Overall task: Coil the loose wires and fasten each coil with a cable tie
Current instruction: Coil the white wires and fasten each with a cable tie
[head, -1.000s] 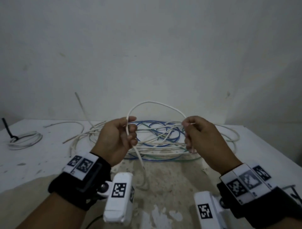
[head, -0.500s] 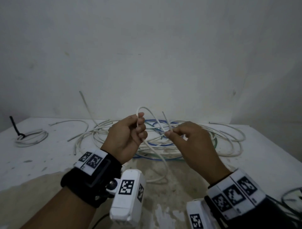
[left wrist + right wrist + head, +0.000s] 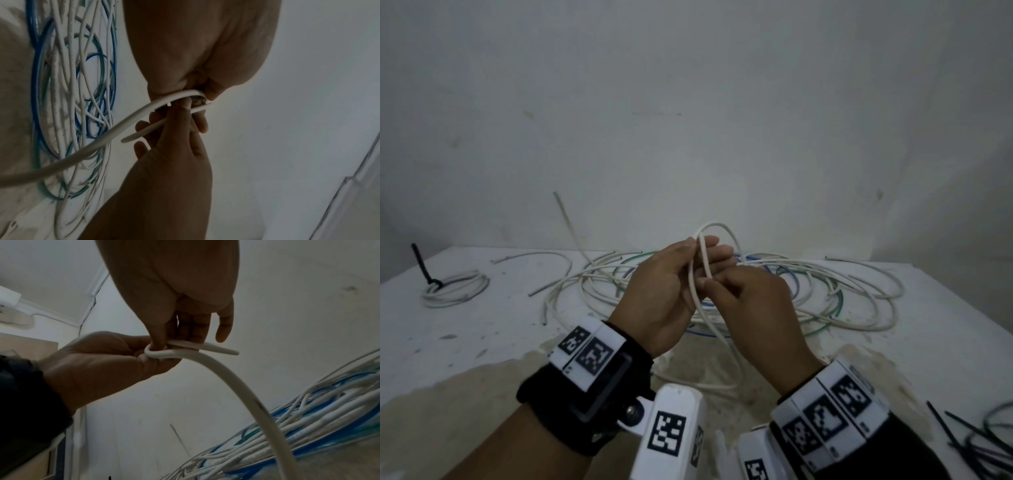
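Near the middle of the head view, the left hand (image 3: 666, 291) and the right hand (image 3: 751, 301) meet above the white, paint-worn counter (image 3: 482, 329), both clamped on the same thick white round wire (image 3: 697, 274). The left hand's thumb and fingers pinch a small loop of it that rises above the fingertips, while the right hand's thumb and forefinger pinch the wire just beside the left palm. In the right wrist view the wire (image 3: 226, 374) makes a tight bend between the two hands, its short free end pointing to the right of the frame, and its long run drops toward the lower right. The left wrist view shows that run (image 3: 82, 154) leaving toward the lower left. Behind the hands, across the centre of the head view, lies a loose tangle of white, blue and green wires (image 3: 825, 294) spread on the counter. At the left edge rests a small white wire coil (image 3: 453, 289) bound with a black cable tie (image 3: 422, 265) whose tail stands up. At the lower right corner lie several loose black cable ties (image 3: 969, 442).
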{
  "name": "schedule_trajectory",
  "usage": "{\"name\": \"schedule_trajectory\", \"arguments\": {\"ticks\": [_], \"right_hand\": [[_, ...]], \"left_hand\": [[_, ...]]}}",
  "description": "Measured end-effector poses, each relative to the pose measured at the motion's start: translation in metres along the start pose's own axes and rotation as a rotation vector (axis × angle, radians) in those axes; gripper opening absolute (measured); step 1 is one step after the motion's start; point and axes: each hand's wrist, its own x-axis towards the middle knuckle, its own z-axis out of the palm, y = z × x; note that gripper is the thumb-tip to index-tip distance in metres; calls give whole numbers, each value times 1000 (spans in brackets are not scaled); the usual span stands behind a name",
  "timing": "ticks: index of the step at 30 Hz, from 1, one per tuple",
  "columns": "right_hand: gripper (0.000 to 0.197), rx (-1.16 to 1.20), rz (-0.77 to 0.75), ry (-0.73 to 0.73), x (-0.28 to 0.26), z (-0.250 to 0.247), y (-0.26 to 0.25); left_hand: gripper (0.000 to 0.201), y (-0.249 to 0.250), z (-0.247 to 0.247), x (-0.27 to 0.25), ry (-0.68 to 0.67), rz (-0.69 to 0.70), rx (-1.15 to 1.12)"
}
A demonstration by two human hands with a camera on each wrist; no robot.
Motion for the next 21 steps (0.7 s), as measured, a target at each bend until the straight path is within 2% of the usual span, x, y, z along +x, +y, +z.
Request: {"name": "schedule_trajectory", "arguments": {"ticks": [3, 6, 7, 8, 11, 13, 15, 18, 21], "right_hand": [[30, 14, 5, -2, -1, 3, -1], [31, -121, -40, 168, -9, 6, -6], [34, -152, -45, 181, -12, 7, -9], [37, -134, -38, 112, -14, 9, -13], [36, 77, 43, -225, -19, 14, -22], [34, 143, -1, -270, -20, 13, -24], [34, 120, -122, -277, -20, 11, -24], [31, 34, -261, -399, -23, 1, -25], [29, -12, -205, -559, -30, -12, -21]], "left_hand": [[28, -1, 3, 0, 33, 63, 96], [27, 9, 2, 6, 84, 144, 11], [27, 14, 1, 8, 82, 156, -29], [26, 20, 0, 9, 71, 150, -63], [27, 33, -5, 9, 33, 78, -107], [27, 39, -9, 8, 23, 43, -120], [27, 45, -15, 7, 19, 20, -146], [26, 56, -25, 9, 17, -1, -228], [22, 69, -37, 10, 14, -21, -286]]}}
